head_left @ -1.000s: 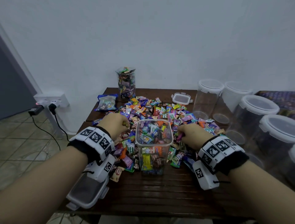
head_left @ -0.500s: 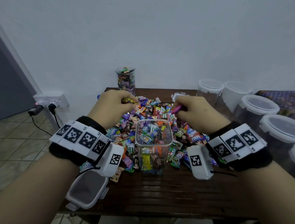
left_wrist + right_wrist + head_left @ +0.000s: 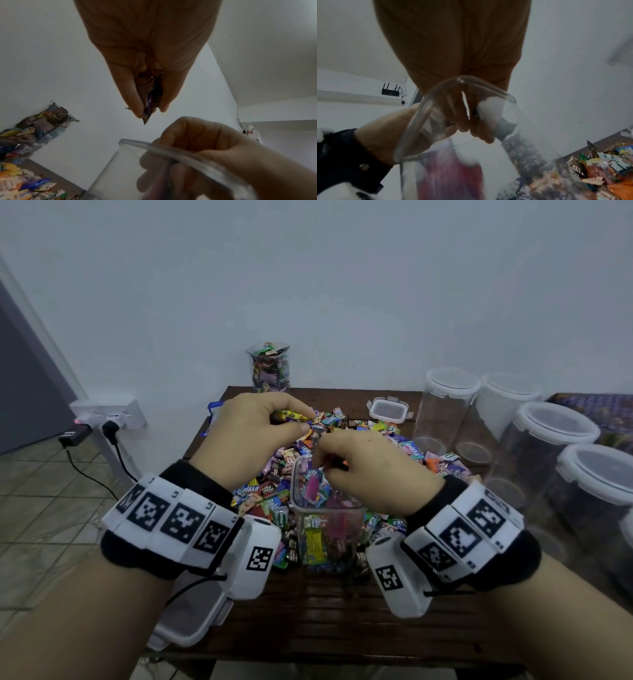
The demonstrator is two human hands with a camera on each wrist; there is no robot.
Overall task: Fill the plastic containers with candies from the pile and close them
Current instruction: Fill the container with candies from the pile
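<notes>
Since half a second ago my right hand [image 3: 371, 470] has dropped over the open container [image 3: 327, 520] and its pink candy [image 3: 312, 487] now lies inside; whether those curled fingers still pinch anything, I cannot tell through the blur. My left hand [image 3: 255, 436] hovers above the candy pile [image 3: 346, 440], pinching wrappers [image 3: 151, 97]. The container, mid-bench and nearly full, could shed candies over its rim if I drop more carelessly. Its lid [image 3: 186, 623] waits at the bench [image 3: 342, 618] edge under my left wrist, easily knocked off. Empty lidded jars [image 3: 548, 446] crowd my right side.
</notes>
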